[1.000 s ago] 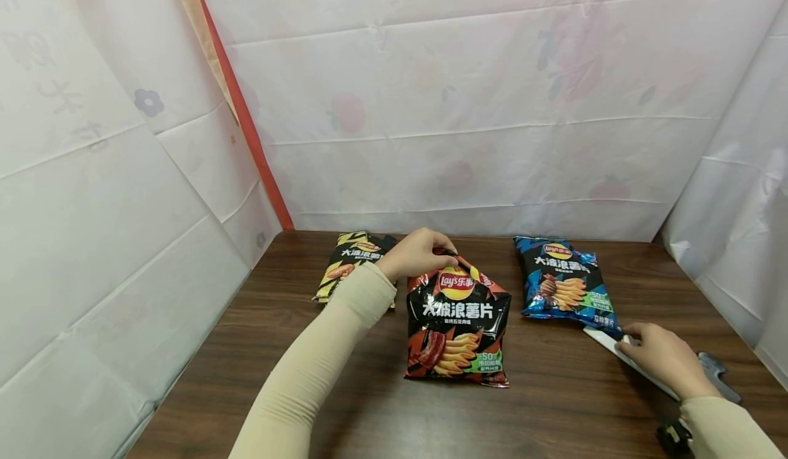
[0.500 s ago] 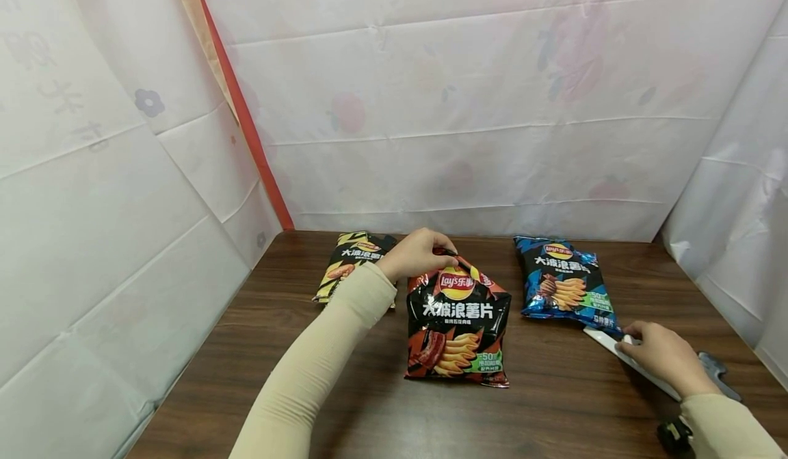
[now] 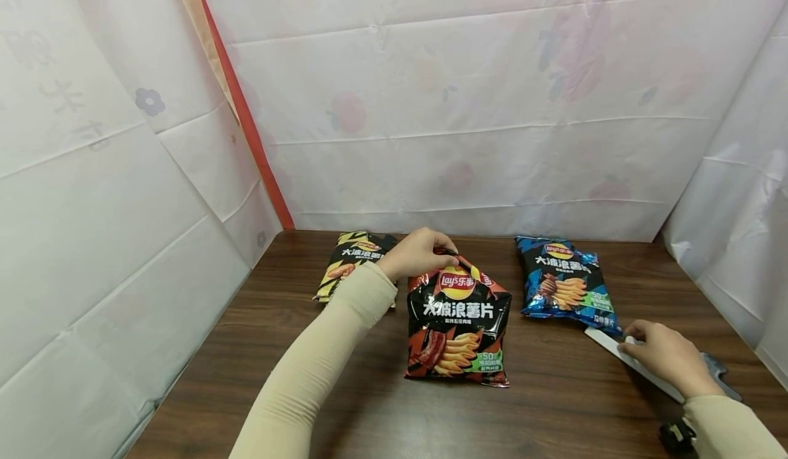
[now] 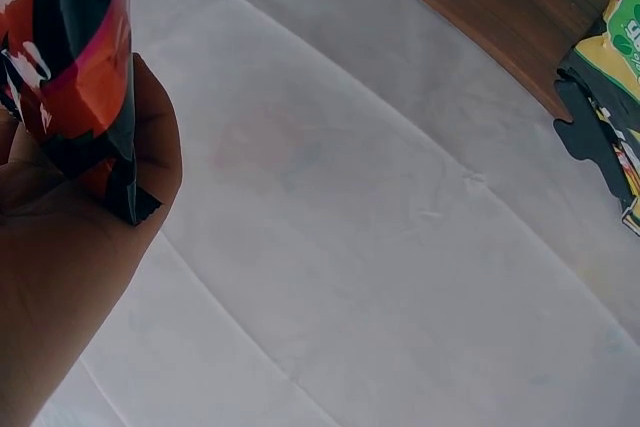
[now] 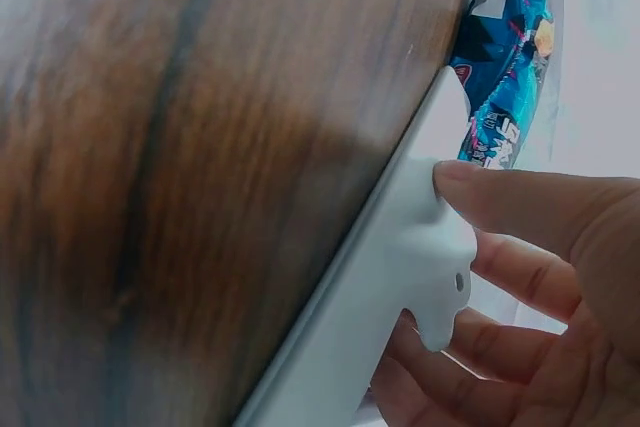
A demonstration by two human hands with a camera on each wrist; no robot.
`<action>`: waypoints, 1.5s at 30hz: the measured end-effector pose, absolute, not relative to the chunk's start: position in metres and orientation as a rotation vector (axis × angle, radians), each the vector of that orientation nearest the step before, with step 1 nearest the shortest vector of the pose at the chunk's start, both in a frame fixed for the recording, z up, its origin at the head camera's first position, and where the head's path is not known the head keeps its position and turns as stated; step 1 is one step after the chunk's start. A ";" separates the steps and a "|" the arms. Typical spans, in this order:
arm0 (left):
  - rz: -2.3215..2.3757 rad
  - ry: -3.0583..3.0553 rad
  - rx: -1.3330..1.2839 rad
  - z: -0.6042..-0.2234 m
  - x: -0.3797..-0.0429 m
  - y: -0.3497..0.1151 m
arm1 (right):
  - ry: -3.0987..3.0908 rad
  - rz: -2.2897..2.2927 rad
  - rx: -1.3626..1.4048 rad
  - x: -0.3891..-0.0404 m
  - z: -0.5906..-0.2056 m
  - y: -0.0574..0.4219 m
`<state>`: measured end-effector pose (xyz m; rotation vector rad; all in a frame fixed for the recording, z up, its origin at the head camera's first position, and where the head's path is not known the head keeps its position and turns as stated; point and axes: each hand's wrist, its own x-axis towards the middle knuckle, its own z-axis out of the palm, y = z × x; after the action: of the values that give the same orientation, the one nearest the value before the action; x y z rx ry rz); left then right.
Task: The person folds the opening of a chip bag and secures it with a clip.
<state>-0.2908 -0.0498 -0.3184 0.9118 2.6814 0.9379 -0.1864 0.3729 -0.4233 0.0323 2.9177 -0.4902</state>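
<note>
By the left hand [image 3: 417, 254], a red-black "Lay's" bag [image 3: 458, 325] is pinched at the middle of the brown bench [image 3: 542, 404]; by the right hand [image 3: 667, 356], a white tool [image 5: 380, 287] is gripped toward the right edge. A blue "Lay's" bag [image 3: 563, 284] is laid near the far edge; behind, white cloth [image 3: 492, 89] is hung.

Head and close wrist views share the table [image 3: 542, 384].

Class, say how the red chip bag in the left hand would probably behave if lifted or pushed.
The red bag creases where the left hand grips its top, so it is probably floppy. Its puffed shape suggests that it is light for its size, and its shine hints that it may be slippery.
</note>
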 end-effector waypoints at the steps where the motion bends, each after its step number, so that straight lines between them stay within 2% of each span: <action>1: 0.941 2.680 0.911 -0.319 -0.291 -0.050 | 2.922 -0.496 0.023 -0.186 -0.423 0.373; 13: 0.960 2.666 0.907 -0.318 -0.291 -0.051 | 2.920 -0.558 -0.047 -0.182 -0.415 0.373; 34: 0.971 2.652 0.908 -0.318 -0.290 -0.051 | 2.782 -0.827 -0.003 -0.183 -0.409 0.383; 45: 0.958 2.673 0.931 -0.318 -0.290 -0.051 | 2.725 -0.916 0.013 -0.183 -0.391 0.372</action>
<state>-0.2904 -0.0512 -0.3185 0.9309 2.6726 0.9577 -0.1832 0.3722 -0.3907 0.0130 2.7252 -0.9160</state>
